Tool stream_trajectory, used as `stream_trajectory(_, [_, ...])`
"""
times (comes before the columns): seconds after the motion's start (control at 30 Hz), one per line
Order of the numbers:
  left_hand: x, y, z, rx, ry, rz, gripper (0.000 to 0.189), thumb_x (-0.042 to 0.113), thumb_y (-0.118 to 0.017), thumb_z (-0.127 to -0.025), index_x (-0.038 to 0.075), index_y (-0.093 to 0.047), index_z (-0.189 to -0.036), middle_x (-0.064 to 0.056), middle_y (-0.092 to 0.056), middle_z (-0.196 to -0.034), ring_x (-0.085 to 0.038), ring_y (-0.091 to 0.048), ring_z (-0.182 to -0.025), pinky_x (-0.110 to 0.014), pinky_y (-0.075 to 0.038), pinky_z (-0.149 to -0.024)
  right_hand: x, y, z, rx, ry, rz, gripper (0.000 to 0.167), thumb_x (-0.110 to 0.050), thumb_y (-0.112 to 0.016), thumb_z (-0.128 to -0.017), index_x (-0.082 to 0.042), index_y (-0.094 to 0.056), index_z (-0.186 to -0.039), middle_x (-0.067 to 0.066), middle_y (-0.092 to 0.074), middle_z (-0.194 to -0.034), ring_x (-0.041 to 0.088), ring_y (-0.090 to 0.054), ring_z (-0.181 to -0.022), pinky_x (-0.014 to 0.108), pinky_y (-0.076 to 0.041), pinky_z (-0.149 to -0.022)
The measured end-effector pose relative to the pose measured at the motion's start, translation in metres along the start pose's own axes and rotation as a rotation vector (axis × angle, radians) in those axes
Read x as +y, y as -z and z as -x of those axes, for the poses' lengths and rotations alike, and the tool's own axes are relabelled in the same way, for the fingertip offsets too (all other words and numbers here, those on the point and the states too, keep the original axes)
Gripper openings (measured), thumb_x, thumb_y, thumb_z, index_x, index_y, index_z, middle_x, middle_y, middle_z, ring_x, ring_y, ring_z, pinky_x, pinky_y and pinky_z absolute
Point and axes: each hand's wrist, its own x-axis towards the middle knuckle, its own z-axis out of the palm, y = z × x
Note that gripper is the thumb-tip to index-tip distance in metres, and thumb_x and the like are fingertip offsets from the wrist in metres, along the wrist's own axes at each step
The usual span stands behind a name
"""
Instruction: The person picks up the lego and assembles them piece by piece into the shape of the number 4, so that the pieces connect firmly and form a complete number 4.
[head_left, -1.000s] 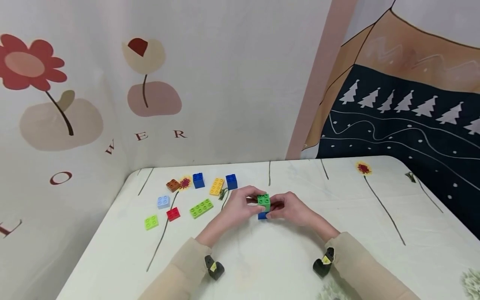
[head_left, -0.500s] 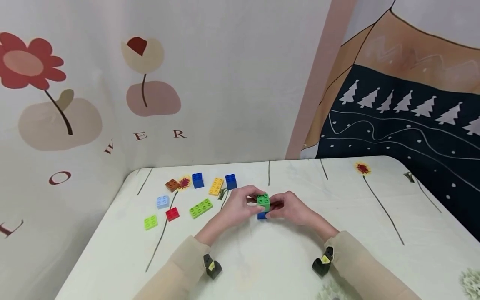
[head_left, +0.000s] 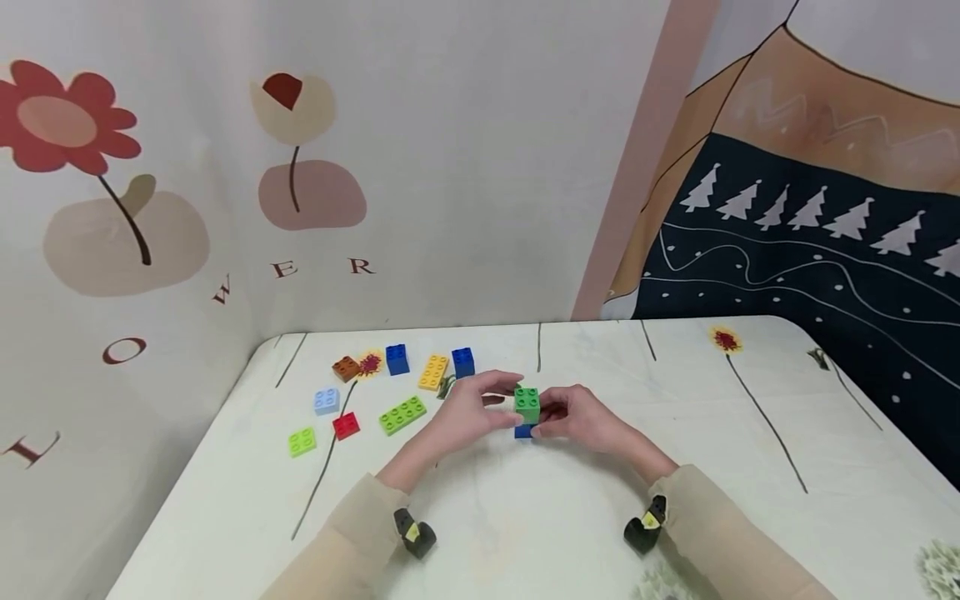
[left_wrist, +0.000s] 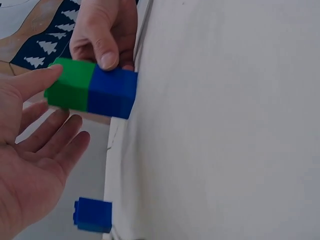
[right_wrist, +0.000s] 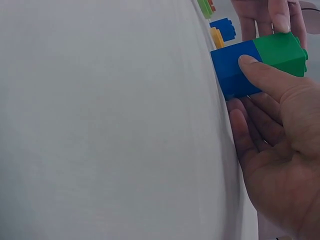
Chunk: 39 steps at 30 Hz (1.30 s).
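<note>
Lower blue brick (head_left: 522, 432) partly hidden by right hand (head_left: 585, 418) pinching it; left hand (head_left: 467, 414) spread.

I have the brick stack (head_left: 527, 407) upright on the table (head_left: 510, 517), between the left hand (head_left: 471, 410) and the right hand (head_left: 582, 419). Left of it, my back row runs, left to right: corner brick (head_left: 346, 369), first tall brick (head_left: 397, 360), back eight-stud brick (head_left: 433, 372), second tall brick (head_left: 463, 362). Before that row lies the front eight-stud brick (head_left: 402, 415); left of it, the inner four-stud brick (head_left: 346, 426), then the rear four-stud brick (head_left: 326, 402), and farthest left, the outer four-stud brick (head_left: 302, 442).
</note>
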Motion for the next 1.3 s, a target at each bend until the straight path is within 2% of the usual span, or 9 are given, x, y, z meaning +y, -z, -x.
stream_trajectory(0.17, [0.002, 0.020, 0.011, 0.051, 0.008, -0.015, 0.054, 0.012, -0.082, -0.089, 0.009, -0.062, -0.139, -0.010, -0.067, -0.131, -0.036, -0.060, -0.125, -0.050, -0.048, -0.105, 0.000, -0.002, 0.000, 0.000, -0.010, 0.018, 0.029, -0.004, -0.080, -0.088, 0.003, -0.070, -0.115, 0.002, -0.070, -0.095, 0.017, -0.063, -0.086, 0.026, -0.055, -0.077])
stream_trajectory(0.27, [0.003, 0.032, 0.016, 0.090, 0.004, -0.038, 0.053, 0.011, -0.082, -0.089, 0.009, -0.063, -0.138, -0.009, -0.067, -0.130, -0.037, -0.061, -0.125, -0.051, -0.048, -0.105, -0.001, -0.001, 0.000, 0.001, -0.016, 0.020, 0.031, -0.004, -0.080, -0.088, 0.004, -0.069, -0.117, 0.002, -0.070, -0.096, 0.017, -0.063, -0.087, 0.026, -0.055, -0.077])
stream_trajectory(0.4, [0.001, 0.048, 0.021, 0.143, 0.042, -0.066, 0.052, 0.008, -0.081, -0.089, 0.008, -0.062, -0.138, -0.011, -0.067, -0.130, -0.037, -0.061, -0.125, -0.051, -0.049, -0.104, -0.002, 0.000, 0.001, 0.003, -0.021, 0.017, 0.032, -0.003, -0.079, -0.088, 0.005, -0.069, -0.117, 0.003, -0.070, -0.096, 0.018, -0.063, -0.088, 0.026, -0.055, -0.077])
stream_trajectory(0.6, [-0.009, 0.068, 0.029, 0.210, 0.099, -0.119, 0.051, 0.010, -0.081, -0.090, 0.007, -0.063, -0.137, -0.012, -0.065, -0.133, -0.034, -0.060, -0.126, -0.048, -0.050, -0.103, -0.003, 0.000, 0.002, 0.000, -0.013, 0.011, 0.032, -0.004, -0.079, -0.088, 0.005, -0.068, -0.117, 0.004, -0.069, -0.097, 0.019, -0.063, -0.089, 0.026, -0.055, -0.078])
stream_trajectory(0.73, [-0.017, 0.078, 0.032, 0.256, 0.106, -0.159, 0.051, 0.009, -0.080, -0.090, 0.004, -0.062, -0.137, -0.013, -0.064, -0.135, -0.034, -0.059, -0.127, -0.047, -0.050, -0.104, -0.004, 0.000, 0.002, 0.006, -0.013, 0.013, 0.035, -0.004, -0.080, -0.088, 0.004, -0.068, -0.119, 0.004, -0.069, -0.098, 0.020, -0.063, -0.090, 0.026, -0.055, -0.079])
stream_trajectory(0.83, [-0.023, 0.084, 0.036, 0.277, 0.145, -0.196, 0.051, 0.011, -0.080, -0.090, 0.005, -0.062, -0.138, -0.013, -0.064, -0.136, -0.035, -0.058, -0.128, -0.048, -0.049, -0.105, -0.004, 0.000, 0.003, 0.016, -0.009, 0.015, 0.037, -0.006, -0.080, -0.088, 0.005, -0.067, -0.121, 0.005, -0.069, -0.101, 0.020, -0.063, -0.092, 0.028, -0.055, -0.082])
stream_trajectory(0.97, [-0.029, 0.091, 0.043, 0.279, 0.204, -0.272, 0.049, 0.013, -0.080, -0.091, 0.008, -0.063, -0.137, -0.012, -0.064, -0.136, -0.034, -0.055, -0.130, -0.052, -0.047, -0.106, -0.005, 0.000, 0.003, 0.031, 0.000, 0.010, 0.040, -0.007, -0.079, -0.089, 0.005, -0.066, -0.124, 0.007, -0.069, -0.107, 0.021, -0.063, -0.097, 0.032, -0.055, -0.088])
stream_trajectory(1.13, [-0.039, 0.098, 0.053, 0.244, 0.224, -0.376, 0.045, 0.010, -0.079, -0.090, 0.004, -0.066, -0.133, -0.014, -0.066, -0.131, -0.035, -0.057, -0.127, -0.054, -0.047, -0.105, -0.006, 0.000, 0.005, 0.050, 0.010, -0.014, 0.041, -0.008, -0.078, -0.091, 0.004, -0.065, -0.128, 0.010, -0.069, -0.114, 0.025, -0.064, -0.103, 0.039, -0.054, -0.093])
stream_trajectory(1.3, [-0.044, 0.100, 0.058, 0.198, 0.248, -0.438, 0.047, 0.008, -0.081, -0.088, 0.003, -0.066, -0.132, -0.014, -0.066, -0.130, -0.034, -0.061, -0.123, -0.051, -0.050, -0.103, -0.009, -0.002, 0.006, 0.097, 0.023, -0.026, 0.038, -0.007, -0.077, -0.092, 0.003, -0.065, -0.126, 0.011, -0.069, -0.117, 0.028, -0.065, -0.108, 0.037, -0.055, -0.092])
